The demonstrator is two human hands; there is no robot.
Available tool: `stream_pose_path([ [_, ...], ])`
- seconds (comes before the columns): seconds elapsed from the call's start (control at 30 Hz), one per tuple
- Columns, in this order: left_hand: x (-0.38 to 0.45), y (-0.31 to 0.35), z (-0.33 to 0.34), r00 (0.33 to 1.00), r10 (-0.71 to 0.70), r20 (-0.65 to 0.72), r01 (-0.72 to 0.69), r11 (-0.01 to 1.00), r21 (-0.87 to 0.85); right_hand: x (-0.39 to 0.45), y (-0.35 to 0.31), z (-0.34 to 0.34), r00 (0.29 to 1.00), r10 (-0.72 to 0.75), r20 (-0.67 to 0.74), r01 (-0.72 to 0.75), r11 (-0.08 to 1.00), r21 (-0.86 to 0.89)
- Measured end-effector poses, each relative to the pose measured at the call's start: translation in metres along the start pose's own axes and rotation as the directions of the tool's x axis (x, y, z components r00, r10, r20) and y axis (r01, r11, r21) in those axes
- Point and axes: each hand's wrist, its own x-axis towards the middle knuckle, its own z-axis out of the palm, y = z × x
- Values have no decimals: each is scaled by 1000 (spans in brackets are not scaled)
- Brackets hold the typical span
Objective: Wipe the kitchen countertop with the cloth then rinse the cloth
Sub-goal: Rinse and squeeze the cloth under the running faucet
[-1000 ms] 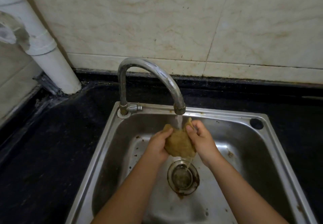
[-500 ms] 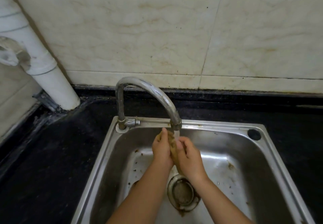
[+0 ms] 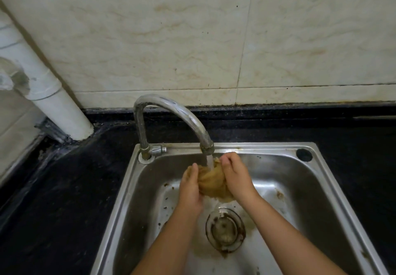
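Note:
A wet, yellow-brown cloth is bunched between both my hands over the steel sink. Water runs from the curved chrome tap straight onto the top of the cloth. My left hand holds the cloth's left side, fingers pointing up along it. Curled over the right side and top of the cloth is my right hand. Dirty water drips toward the drain strainer below.
Black countertop surrounds the sink on the left, back and right. A white pipe stands in the back left corner against the tiled wall. Brown specks of dirt lie on the sink floor. A round hole sits in the sink's back right rim.
My hands were pressed tight together on the cloth half a second ago; now they have spread apart and the cloth shows bunched between them. The view has tilted up slightly.

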Motion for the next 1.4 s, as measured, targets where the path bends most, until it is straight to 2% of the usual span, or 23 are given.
stream_pose_path([
  [0.1,-4,-9,-11,987,-140,79,145,987,-66,-9,-1,5,990,10,138,-43,970,238],
  [0.17,-5,-9,-5,972,-198,131,215,967,-135,-7,-2,2,981,-6,196,-45,967,252],
  [0.23,-1,-6,7,987,-137,89,149,978,-147,-1,-4,-5,986,-31,167,1,985,174],
  [0.3,1,-1,17,998,-46,-49,42,995,-88,2,-2,-11,991,-38,128,36,999,13],
  [0.33,2,3,20,993,15,-121,-20,999,-38,2,2,-12,990,-38,135,51,994,-92],
  [0.4,2,9,23,978,112,-176,-107,994,37,-2,14,-12,977,-27,211,79,967,-242],
  [0.5,2,15,28,985,103,-137,-102,995,9,-9,24,-15,942,9,334,61,978,-198],
  [0.57,0,21,33,990,77,-122,-80,997,-19,-6,27,-18,950,24,311,9,994,-105],
  [0.63,-1,26,35,992,70,-103,-74,997,-29,-2,24,-17,976,40,213,-47,998,29],
  [0.7,-3,27,32,995,57,-79,-54,998,37,1,17,-13,991,91,103,-106,982,156],
  [0.73,-6,24,29,996,59,-72,-54,996,75,1,12,-10,992,103,67,-112,982,152],
  [0.8,-11,16,25,995,83,-50,-76,990,120,-1,5,-7,999,41,6,-41,999,4],
  [0.9,-8,10,20,977,173,-127,-145,968,207,-7,1,-5,996,-89,-21,85,983,-164],
  [1.07,-5,8,24,948,286,-139,-207,887,413,-21,3,-1,987,-140,82,155,965,-213],
  [1.17,-4,8,25,950,271,-153,-197,904,379,-34,0,9,977,-123,174,164,955,-248],
  [1.23,-6,8,29,972,171,-159,-119,949,293,-32,-1,11,972,-85,221,155,933,-324],
  [1.3,-11,3,34,989,76,-127,-48,977,208,-17,5,6,984,-34,174,106,902,-418],
  [1.4,-19,-1,37,995,40,-94,-26,989,147,7,6,2,988,93,124,-40,925,-378],
])
